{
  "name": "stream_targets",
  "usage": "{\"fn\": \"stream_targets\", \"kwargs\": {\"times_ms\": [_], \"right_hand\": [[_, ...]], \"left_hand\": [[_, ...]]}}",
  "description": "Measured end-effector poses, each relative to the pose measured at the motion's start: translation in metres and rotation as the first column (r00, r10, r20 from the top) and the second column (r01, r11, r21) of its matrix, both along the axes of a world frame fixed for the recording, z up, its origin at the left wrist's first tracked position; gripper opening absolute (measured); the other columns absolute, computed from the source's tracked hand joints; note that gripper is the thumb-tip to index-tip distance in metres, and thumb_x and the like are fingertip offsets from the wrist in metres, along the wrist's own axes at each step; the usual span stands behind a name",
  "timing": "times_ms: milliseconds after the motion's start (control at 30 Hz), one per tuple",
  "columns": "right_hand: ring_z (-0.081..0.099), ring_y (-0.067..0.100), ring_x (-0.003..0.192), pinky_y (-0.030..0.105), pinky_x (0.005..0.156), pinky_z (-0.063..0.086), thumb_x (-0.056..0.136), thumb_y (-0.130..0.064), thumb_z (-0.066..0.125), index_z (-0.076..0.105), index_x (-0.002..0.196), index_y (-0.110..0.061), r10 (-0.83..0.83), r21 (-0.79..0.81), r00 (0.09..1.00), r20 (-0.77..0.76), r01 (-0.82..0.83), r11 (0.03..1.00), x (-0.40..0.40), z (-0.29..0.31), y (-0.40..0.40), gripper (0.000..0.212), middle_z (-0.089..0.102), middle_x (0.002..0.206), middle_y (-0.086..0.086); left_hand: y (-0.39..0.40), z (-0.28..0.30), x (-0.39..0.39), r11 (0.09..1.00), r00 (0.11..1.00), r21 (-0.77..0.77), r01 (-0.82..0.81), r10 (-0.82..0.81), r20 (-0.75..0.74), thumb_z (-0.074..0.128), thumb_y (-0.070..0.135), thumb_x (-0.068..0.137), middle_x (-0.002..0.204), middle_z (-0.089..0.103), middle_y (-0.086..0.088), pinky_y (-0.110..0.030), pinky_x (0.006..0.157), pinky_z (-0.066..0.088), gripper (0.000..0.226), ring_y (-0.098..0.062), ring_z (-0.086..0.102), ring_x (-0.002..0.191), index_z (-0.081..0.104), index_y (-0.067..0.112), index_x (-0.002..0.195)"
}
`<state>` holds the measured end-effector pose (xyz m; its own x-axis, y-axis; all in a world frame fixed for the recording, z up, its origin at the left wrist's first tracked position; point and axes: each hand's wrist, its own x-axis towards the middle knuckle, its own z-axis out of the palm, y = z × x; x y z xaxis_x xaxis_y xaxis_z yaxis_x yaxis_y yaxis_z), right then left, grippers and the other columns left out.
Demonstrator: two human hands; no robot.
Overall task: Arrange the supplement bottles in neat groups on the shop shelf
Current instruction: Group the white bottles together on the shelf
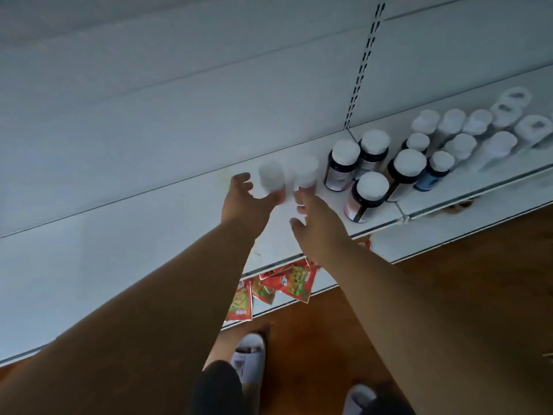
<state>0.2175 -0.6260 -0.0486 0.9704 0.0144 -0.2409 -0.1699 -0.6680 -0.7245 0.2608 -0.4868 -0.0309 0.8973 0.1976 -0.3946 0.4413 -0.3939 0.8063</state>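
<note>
- Plainly, both hands work at the left end of the stock on the white shelf (149,223), where two pale, white-capped bottles stand side by side, apart from the dark ones.
- Left hand (244,199): its thumb lies against the base of the left pale bottle (271,178) and its fingers spread toward that bottle's 9 o'clock side; the grip looks loose and apart, more steadying or nudging than clamped, though blur hides the contact.
- Right hand (314,218): fingertips reach the foot of the right pale bottle (305,173); whether this grip is pinching it or merely touching, I cannot tell, since the fingers are hidden behind the hand.
- Likely reason for this hold: a hand low on each bottle lets the pair be slid together and squared up without tipping.
- At 3 o'clock of the pair stands a cluster of dark bottles (342,164), close but not touching them, so alike bottles appear to be kept together.
- Further toward 2 o'clock, rows of white bottles (454,124) already sit in lines, suggesting that part is sorted.
- Below the shelf edge, at 6 o'clock, red snack packets (287,284) lie on a lower shelf, outside the task.
</note>
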Motion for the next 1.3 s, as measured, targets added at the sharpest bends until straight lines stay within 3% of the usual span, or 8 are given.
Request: {"fn": "stream_targets", "kwargs": {"times_ms": [233,433,533,733,900,1067,1167,1300], "right_hand": [[0.054,0.023,0.126,0.042,0.108,0.044,0.097,-0.006,0.048,0.048,0.132,-0.022,-0.006,0.085,1.0,-0.004,0.007,0.996,0.028,-0.026,0.005,0.039,0.059,0.135,0.003],[0.05,0.023,0.131,0.044,0.109,0.042,0.099,-0.009,0.045,0.036,0.148,-0.026,-0.017,0.192,0.994,-0.112,0.038,0.981,0.017,-0.008,0.004,0.053,0.047,0.148,0.003],[0.051,0.018,0.127,0.034,0.104,0.041,0.104,-0.025,0.044,0.042,0.145,-0.027,-0.012,0.265,0.99,-0.144,0.05,0.963,-0.008,0.032,0.004,0.042,0.05,0.146,0.0],[0.066,0.013,0.106,0.043,0.098,0.052,0.097,-0.025,0.059,0.061,0.123,-0.03,0.078,0.49,0.949,-0.304,0.086,0.867,-0.097,0.153,0.001,0.027,0.071,0.114,-0.006],[0.068,0.01,0.102,0.037,0.093,0.052,0.09,-0.026,0.069,0.066,0.111,-0.032,0.158,0.571,0.935,-0.317,0.055,0.819,-0.165,0.254,-0.012,0.022,0.073,0.105,-0.009],[0.068,0.014,0.102,0.045,0.098,0.053,0.08,-0.019,0.08,0.061,0.111,-0.025,0.177,0.559,0.941,-0.29,0.016,0.829,-0.188,0.325,-0.023,0.037,0.072,0.106,-0.003],[0.07,0.018,0.101,0.048,0.093,0.055,0.075,-0.013,0.083,0.058,0.113,-0.019,0.145,0.552,0.963,-0.226,0.004,0.834,-0.179,0.359,-0.021,0.046,0.071,0.108,0.002],[0.069,0.014,0.104,0.047,0.094,0.054,0.08,-0.028,0.08,0.057,0.123,-0.028,0.091,0.539,0.987,-0.131,-0.006,0.843,-0.165,0.392,-0.008,0.048,0.07,0.114,-0.005]], "left_hand": [[-0.004,-0.042,0.033,0.997,0.993,0.054,0.059,-0.065,0.104,0.081,0.039,0.079,0.113,0.063,0.014,-0.033,0.082,0.052,0.048,-0.014,0.062,0.104,0.053,0.033,0.117],[0.015,-0.018,0.016,0.992,0.99,0.041,0.12,-0.123,0.076,0.063,0.042,0.094,0.093,0.064,0.008,-0.031,0.07,0.052,0.029,-0.017,0.064,0.086,0.057,0.02,0.111],[0.032,0.022,-0.022,0.968,0.992,-0.221,0.121,-0.128,-0.016,0.055,0.031,0.101,0.109,0.071,-0.006,-0.047,0.097,0.054,0.024,-0.025,0.068,0.103,0.063,0.014,0.115],[0.04,0.141,-0.138,0.848,0.992,-0.529,-0.021,-0.049,-0.117,0.039,0.025,0.107,0.119,0.069,-0.018,-0.049,0.102,0.049,0.034,-0.032,0.065,0.113,0.06,0.005,0.125],[0.03,0.237,-0.222,0.81,0.991,-0.584,-0.043,-0.041,-0.129,0.059,0.046,0.094,0.123,0.065,-0.022,-0.064,0.105,0.042,0.058,-0.037,0.062,0.117,0.053,0.003,0.133],[0.025,0.3,-0.253,0.799,0.996,-0.6,0.045,-0.079,-0.03,0.058,0.039,0.094,0.121,0.065,-0.024,-0.068,0.106,0.037,0.043,-0.048,0.058,0.116,0.063,0.011,0.127],[0.025,0.33,-0.244,0.804,0.997,-0.59,0.071,-0.061,0.037,0.049,0.027,0.102,0.119,0.068,-0.02,-0.056,0.103,0.047,0.033,-0.037,0.064,0.114,0.063,0.008,0.125],[0.03,0.365,-0.222,0.812,0.993,-0.574,0.103,-0.053,0.103,0.046,0.02,0.103,0.111,0.071,-0.017,-0.04,0.09,0.054,0.027,-0.029,0.069,0.104,0.062,0.005,0.119]]}}
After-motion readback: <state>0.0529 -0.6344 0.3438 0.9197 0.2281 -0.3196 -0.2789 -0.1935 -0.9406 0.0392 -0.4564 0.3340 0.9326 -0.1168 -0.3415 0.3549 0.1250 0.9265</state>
